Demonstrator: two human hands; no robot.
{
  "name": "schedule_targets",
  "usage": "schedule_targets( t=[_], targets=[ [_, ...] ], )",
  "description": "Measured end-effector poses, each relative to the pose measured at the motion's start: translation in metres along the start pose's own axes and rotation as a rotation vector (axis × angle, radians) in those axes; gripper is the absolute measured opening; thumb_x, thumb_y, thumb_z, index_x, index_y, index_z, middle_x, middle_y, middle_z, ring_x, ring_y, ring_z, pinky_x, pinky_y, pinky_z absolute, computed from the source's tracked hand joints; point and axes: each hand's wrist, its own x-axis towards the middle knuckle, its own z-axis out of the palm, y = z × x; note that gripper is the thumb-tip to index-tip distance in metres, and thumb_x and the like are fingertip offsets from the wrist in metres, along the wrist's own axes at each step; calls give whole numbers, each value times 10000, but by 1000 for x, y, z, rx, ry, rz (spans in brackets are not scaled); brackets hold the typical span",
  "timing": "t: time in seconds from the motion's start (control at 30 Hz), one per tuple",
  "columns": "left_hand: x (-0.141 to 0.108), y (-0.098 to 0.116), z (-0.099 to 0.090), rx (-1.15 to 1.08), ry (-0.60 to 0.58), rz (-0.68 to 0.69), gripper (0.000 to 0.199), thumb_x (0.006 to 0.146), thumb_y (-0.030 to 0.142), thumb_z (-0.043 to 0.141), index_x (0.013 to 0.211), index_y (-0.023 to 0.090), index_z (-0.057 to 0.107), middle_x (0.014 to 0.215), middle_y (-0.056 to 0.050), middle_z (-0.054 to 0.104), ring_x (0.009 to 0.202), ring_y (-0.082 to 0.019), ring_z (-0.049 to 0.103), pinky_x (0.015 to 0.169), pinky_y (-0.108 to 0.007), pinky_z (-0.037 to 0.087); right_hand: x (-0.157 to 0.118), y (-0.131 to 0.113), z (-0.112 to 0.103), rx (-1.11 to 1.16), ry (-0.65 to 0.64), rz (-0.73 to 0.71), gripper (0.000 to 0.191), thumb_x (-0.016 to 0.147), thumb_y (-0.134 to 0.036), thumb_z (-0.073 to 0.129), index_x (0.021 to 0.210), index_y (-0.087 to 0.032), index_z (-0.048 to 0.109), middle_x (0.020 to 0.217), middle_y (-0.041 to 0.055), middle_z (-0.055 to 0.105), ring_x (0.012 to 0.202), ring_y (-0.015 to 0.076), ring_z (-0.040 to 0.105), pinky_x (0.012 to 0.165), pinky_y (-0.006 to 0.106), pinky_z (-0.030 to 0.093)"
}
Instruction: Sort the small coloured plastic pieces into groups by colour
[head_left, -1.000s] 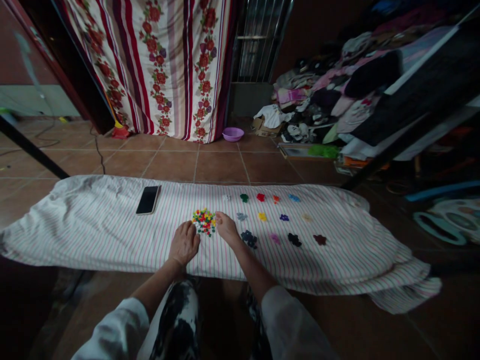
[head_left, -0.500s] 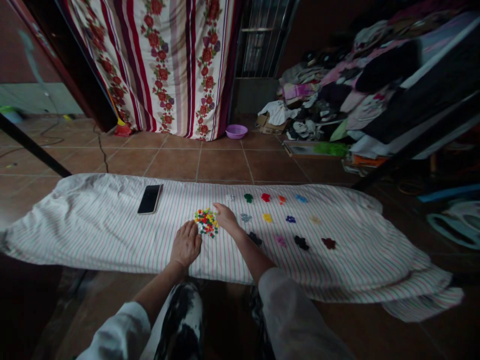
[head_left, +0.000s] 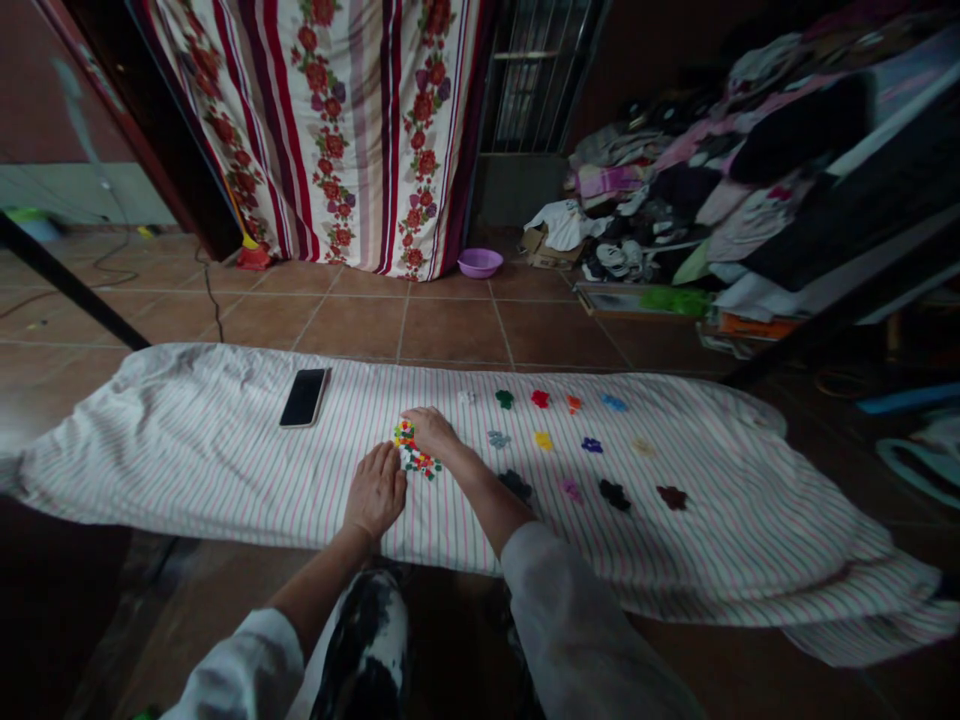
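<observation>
A mixed pile of small colored pieces [head_left: 421,460], mostly red, yellow, green and white, lies on the striped cloth [head_left: 247,480]. Flat at the pile's left edge rests my left hand [head_left: 377,490], its fingers stretched out and touching the nearest pieces. My right hand [head_left: 433,432] is over the upper right of the pile, with a finger reaching left across it; its other fingers are partly hidden. To the right are separate single-color heaps, among them green [head_left: 505,399], red [head_left: 540,398], yellow [head_left: 544,440], grey [head_left: 498,439] and brown [head_left: 672,497].
A phone [head_left: 303,397] lies on the cloth left of the pile. Beyond the cloth are a tiled floor, a purple basin [head_left: 480,263] and a floral curtain [head_left: 360,130]. Heaped clothes [head_left: 675,190] stand at the back right. Dark poles rise at both sides.
My right hand has moved left over the pile, covering its upper right part. The pile's outline has shifted, with pieces spread toward the lower right. My left hand stays nearly in place.
</observation>
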Motion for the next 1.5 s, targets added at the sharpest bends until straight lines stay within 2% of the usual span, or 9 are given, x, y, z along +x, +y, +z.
schedule_targets(
  t=[0.13,0.27,0.43,0.5,0.6,0.73,0.9,1.13,1.5],
  targets=[
    [1,0,-1,-10,-30,2,353,900,251,391,1217,145,504,1284,-134,564,1221,-273,480,984,-456,439,-8,-1,-2,37,-18,-160,352,758,-9,505,1013,-180,678,1031,60,697,997,167,602,921,270,411],
    [1,1,-3,-25,-26,-1,340,899,247,397,1203,139,504,1269,-139,566,1222,-273,471,984,-458,437,-25,7,-9,144,95,-223,337,791,-33,489,1019,-202,673,1038,40,686,994,151,594,906,264,425],
    [2,3,-8,-88,6,-2,257,894,227,395,1104,157,524,1151,-129,584,1181,-256,479,985,-459,440,-51,17,-12,60,263,124,363,851,-81,414,1105,-204,642,1094,72,647,1029,160,575,920,270,423],
    [3,5,-12,-121,-1,10,214,892,217,393,1046,167,532,1067,-112,587,1143,-243,491,980,-447,445,-58,19,-10,-9,247,259,350,859,-100,424,1121,-199,635,1069,88,648,1031,170,573,921,270,417],
    [3,6,-16,-148,-28,61,195,891,207,391,1016,185,539,1020,-95,577,1104,-227,501,958,-434,461,-62,18,-6,-62,151,311,341,853,-100,446,1129,-185,626,1042,98,648,1023,175,571,902,261,416],
    [2,6,-17,-132,-33,107,251,893,214,394,1102,193,530,1066,-99,575,1102,-229,502,926,-436,476,-60,11,-4,21,75,222,360,836,-91,464,1149,-193,609,1069,80,641,977,162,585,871,248,429],
    [4,7,-18,-141,-45,94,256,894,214,390,1110,187,526,1046,-100,571,1058,-224,508,901,-417,484,-53,9,-7,113,86,113,410,811,-55,462,1162,-212,601,1108,51,639,987,143,590,881,230,427],
    [6,8,-17,-166,2,43,175,890,190,365,964,188,524,954,-84,546,1001,-221,507,918,-432,473,-31,21,-6,-29,122,241,437,799,-24,427,1165,-171,617,1116,100,640,1067,178,558,943,264,393],
    [5,8,-16,-151,13,-7,218,886,167,345,1028,172,511,981,-105,550,1011,-234,501,921,-449,465,-6,-2,-10,-20,8,65,428,804,-32,432,1139,-201,637,1116,73,656,1059,162,560,928,242,374]
  ],
)
